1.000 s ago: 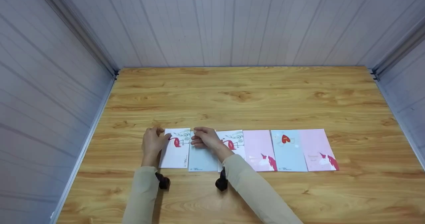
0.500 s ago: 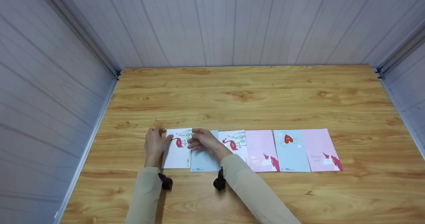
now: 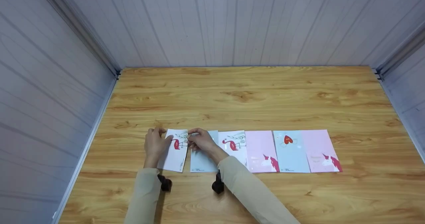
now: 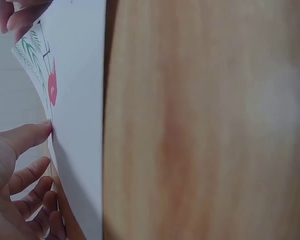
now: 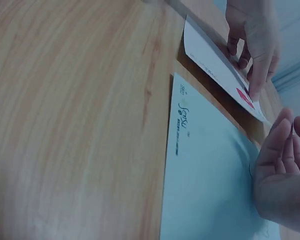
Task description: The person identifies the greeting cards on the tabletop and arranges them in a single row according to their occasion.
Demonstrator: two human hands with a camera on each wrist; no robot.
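Wooden table [image 3: 265,97] bearing a row of cards. Left hand [image 3: 155,144] and right hand [image 3: 200,140] pinch the raised flamingo card [image 3: 175,151] beside a blue card [image 3: 202,161].

This looks like a small recording booth or staged test cell, not a lived-in room. Pale grey panelled walls [image 3: 232,24] close in on three sides, ribbed with straight vertical seams, and metal corner strips [image 3: 114,71] run where the panels meet. A wood-grain laminate counter [image 3: 245,97] fills the floor of the enclosure from wall to wall. The lighting is flat and even. On the counter lies only a neat row of printed cards [image 3: 262,151], laid edge to edge. The person wears a small dark camera [image 3: 217,185] strapped under each wrist, which fits a set-up made for filming handwork.
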